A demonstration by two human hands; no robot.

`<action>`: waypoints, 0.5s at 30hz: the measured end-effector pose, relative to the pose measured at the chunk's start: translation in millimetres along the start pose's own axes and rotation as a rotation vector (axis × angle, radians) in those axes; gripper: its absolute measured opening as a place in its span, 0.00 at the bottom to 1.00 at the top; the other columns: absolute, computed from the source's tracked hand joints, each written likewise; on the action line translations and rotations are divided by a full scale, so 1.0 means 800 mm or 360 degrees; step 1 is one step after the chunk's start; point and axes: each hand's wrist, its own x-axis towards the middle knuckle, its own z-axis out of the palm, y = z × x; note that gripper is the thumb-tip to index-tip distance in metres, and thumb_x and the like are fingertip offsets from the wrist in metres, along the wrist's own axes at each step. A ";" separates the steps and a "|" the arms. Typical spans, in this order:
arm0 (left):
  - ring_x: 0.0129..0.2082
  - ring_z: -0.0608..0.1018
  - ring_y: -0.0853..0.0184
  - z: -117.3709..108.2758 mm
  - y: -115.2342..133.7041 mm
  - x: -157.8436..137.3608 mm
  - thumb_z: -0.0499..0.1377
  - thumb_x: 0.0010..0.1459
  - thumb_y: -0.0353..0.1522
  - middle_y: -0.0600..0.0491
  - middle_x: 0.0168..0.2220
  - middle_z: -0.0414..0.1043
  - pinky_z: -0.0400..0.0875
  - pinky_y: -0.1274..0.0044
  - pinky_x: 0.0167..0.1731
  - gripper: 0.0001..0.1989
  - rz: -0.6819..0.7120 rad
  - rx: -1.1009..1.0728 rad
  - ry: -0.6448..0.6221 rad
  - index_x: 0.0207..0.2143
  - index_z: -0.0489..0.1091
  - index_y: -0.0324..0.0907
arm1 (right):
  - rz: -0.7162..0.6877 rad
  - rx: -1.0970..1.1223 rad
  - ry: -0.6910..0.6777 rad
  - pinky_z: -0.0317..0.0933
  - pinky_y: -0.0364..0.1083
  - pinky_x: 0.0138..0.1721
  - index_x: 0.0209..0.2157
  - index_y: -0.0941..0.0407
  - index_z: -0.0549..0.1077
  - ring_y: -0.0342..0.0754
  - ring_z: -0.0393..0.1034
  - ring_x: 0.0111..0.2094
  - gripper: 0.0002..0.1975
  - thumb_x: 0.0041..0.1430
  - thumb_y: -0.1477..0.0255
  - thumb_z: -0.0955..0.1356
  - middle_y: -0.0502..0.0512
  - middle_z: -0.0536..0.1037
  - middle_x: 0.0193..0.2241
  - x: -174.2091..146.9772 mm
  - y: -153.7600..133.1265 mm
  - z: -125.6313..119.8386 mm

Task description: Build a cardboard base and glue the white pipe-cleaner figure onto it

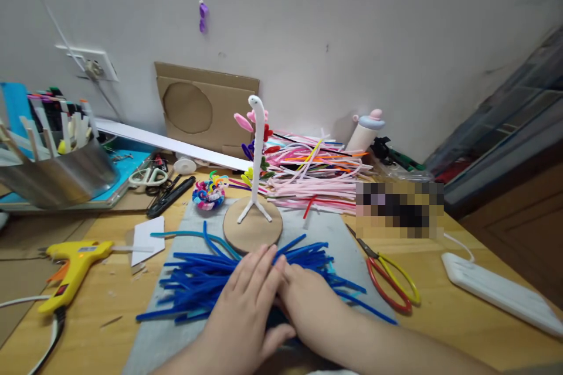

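Observation:
A wide bundle of blue pipe cleaners point(197, 274) lies across a grey cloth point(153, 334), under both of my hands. My left hand point(250, 293) rests over its middle, fingers stretched out close together and thumb apart. From the other side my right hand point(310, 296) meets it on the bundle; its fingers point down and are mostly hidden. Just beyond the bundle is a round cardboard base point(251, 231). On the base stands a white stem point(258, 152) with two splayed feet and a bent top. Small coloured petal shapes point(244, 122) show around the stem.
Red-and-yellow-handled scissors point(389, 281) lie at the right, near a white power strip point(501, 293). A yellow glue gun point(77, 258) is at the left. Behind are loose pipe cleaners point(316, 187), a multicoloured ball point(209, 194), cut cardboard point(233, 105) and a metal pen holder point(65, 173).

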 end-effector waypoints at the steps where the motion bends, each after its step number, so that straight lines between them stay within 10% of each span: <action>1: 0.63 0.59 0.50 0.006 -0.002 0.001 0.60 0.48 0.54 0.36 0.63 0.55 0.61 0.60 0.57 0.48 -0.0093 -0.0022 -0.0168 0.63 0.53 0.34 | -0.0013 -0.0036 -0.0016 0.65 0.54 0.40 0.53 0.57 0.66 0.58 0.69 0.41 0.19 0.60 0.71 0.63 0.64 0.73 0.47 -0.003 0.001 0.002; 10: 0.66 0.46 0.49 0.013 -0.007 0.004 0.65 0.32 0.58 0.40 0.67 0.36 0.46 0.56 0.62 0.65 -0.0293 -0.0324 -0.0822 0.66 0.41 0.41 | -0.0191 0.0457 -0.0155 0.58 0.52 0.56 0.59 0.38 0.60 0.52 0.61 0.55 0.24 0.62 0.64 0.64 0.50 0.68 0.56 -0.065 0.058 -0.133; 15: 0.64 0.57 0.52 0.008 -0.004 0.011 0.66 0.45 0.44 0.47 0.66 0.49 0.53 0.57 0.60 0.50 -0.0420 -0.0323 -0.0846 0.65 0.44 0.49 | 0.0248 0.0548 0.0736 0.65 0.53 0.47 0.47 0.48 0.73 0.53 0.71 0.46 0.15 0.61 0.62 0.62 0.55 0.77 0.45 -0.053 0.173 -0.186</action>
